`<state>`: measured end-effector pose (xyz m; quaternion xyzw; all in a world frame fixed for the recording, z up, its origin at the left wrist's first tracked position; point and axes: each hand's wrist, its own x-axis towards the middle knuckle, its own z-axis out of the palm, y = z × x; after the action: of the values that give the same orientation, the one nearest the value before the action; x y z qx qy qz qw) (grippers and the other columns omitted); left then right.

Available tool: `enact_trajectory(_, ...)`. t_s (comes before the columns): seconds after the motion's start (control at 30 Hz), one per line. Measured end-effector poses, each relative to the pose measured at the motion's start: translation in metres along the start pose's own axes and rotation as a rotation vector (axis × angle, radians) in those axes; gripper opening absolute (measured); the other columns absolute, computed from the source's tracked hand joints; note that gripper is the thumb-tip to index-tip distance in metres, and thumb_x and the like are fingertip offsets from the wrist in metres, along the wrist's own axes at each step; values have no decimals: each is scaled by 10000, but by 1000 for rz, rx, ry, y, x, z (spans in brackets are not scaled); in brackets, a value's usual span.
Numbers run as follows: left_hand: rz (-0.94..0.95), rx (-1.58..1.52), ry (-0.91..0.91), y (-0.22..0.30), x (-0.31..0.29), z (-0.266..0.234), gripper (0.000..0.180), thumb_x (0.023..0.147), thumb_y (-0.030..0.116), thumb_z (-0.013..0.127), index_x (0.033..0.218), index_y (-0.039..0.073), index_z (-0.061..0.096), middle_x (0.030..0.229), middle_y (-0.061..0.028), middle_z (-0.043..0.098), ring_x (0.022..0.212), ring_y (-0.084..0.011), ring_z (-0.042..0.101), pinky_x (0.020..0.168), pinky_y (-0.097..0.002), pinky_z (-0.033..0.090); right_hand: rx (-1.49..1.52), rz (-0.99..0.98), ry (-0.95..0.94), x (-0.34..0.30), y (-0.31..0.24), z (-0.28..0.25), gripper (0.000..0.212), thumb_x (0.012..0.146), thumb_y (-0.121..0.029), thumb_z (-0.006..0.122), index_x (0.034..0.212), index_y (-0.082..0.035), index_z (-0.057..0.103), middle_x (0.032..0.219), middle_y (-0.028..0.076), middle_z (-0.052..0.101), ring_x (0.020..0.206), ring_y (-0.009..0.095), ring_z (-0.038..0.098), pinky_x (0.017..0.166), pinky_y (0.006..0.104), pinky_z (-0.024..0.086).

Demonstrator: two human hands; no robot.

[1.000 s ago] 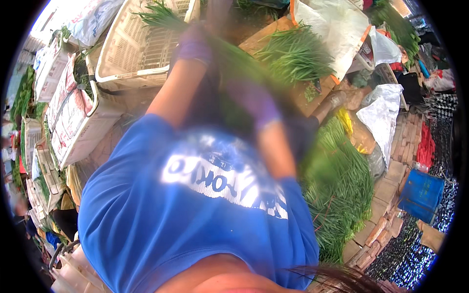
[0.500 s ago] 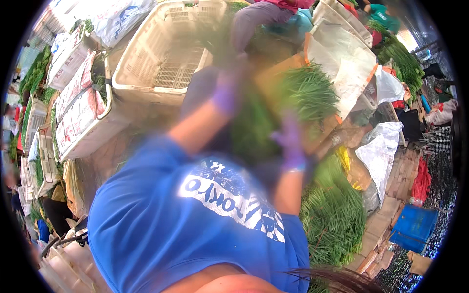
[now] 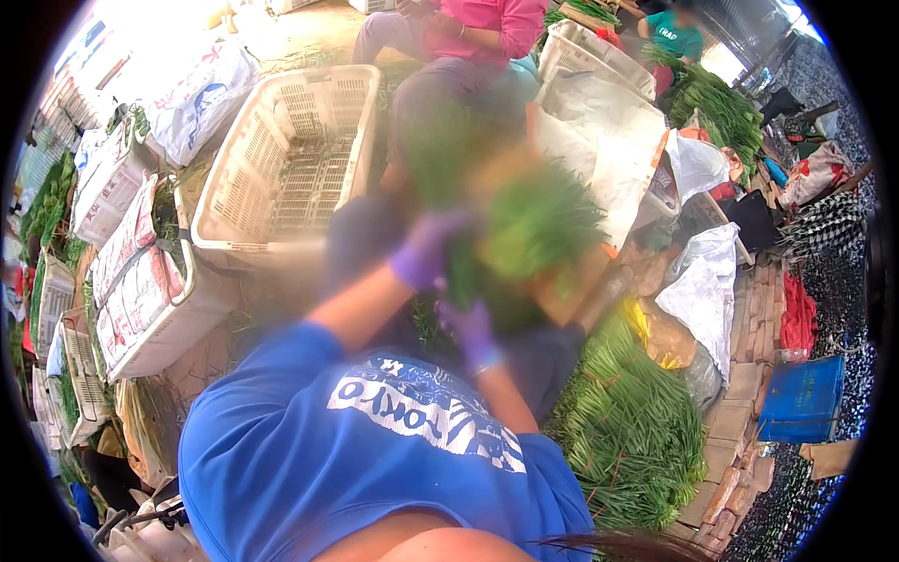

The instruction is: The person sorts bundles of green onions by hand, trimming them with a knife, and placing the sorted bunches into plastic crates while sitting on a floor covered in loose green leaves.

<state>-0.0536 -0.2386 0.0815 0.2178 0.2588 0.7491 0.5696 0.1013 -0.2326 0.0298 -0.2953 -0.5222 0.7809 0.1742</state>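
Observation:
Both my hands wear purple gloves and are smeared by motion. My left hand (image 3: 426,248) is closed round a bunch of long green leafy stalks that look like garlic chives (image 3: 444,164), its blurred leaves pointing away from me. Below and to its right, my right hand (image 3: 468,328) is close to the lower stalks, its fingers looking apart; whether it touches them I cannot tell. Just right of the held bunch, another green bunch (image 3: 548,220) lies on a tan board (image 3: 567,290). A large heap of the same greens (image 3: 632,431) lies by my right side.
An off-white plastic crate (image 3: 211,206) stands ahead left, beside a covered white crate (image 3: 140,318). A person in a pink top (image 3: 520,28) sits across from me. White sheeting (image 3: 613,122) covers things ahead right. A blue container (image 3: 801,401) stands far right.
My right hand has come left and nearer my left hand, which has moved slightly down. The held bunch now shows more plainly ahead of my left hand. The whole view has shifted.

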Motion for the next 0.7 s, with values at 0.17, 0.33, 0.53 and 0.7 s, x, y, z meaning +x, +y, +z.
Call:
enact_trajectory(0.17, -157, -21, -32, 4, -3, -8, 632, 747, 193, 605, 1280, 10, 319, 963, -63, 591, 858, -150, 573, 801, -283, 456, -56, 0, 71, -6, 8, -2, 315, 746, -59, 645, 1039, -24, 536, 730, 14, 593, 480, 42, 465, 420, 178, 379)
enact_trajectory(0.33, 109, 324, 21, 35, 26, -25, 575, 746, 128, 597, 1251, -12, 359, 914, -70, 601, 766, -147, 578, 715, -264, 473, -143, -40, 113, -2, 35, -16, 283, 743, -75, 653, 990, -20, 528, 675, -4, 558, 460, 44, 451, 413, 181, 372)
enact_trajectory(0.53, 132, 390, 65, 79, 28, 12, 483, 772, 122, 583, 1209, -10, 425, 807, -30, 573, 708, -118, 555, 656, -226, 459, -18, -36, 106, -3, 37, -14, 291, 736, -58, 653, 994, -24, 523, 666, -15, 537, 465, 46, 448, 411, 185, 366)
enact_trajectory(0.7, 98, 648, 76, 86, 33, 3, 348, 790, 157, 586, 1090, -6, 519, 735, -1, 538, 681, -115, 544, 623, -239, 465, -179, -15, 109, -3, 37, -18, 283, 742, -74, 648, 991, -25, 523, 666, -12, 539, 469, 48, 443, 417, 191, 367)
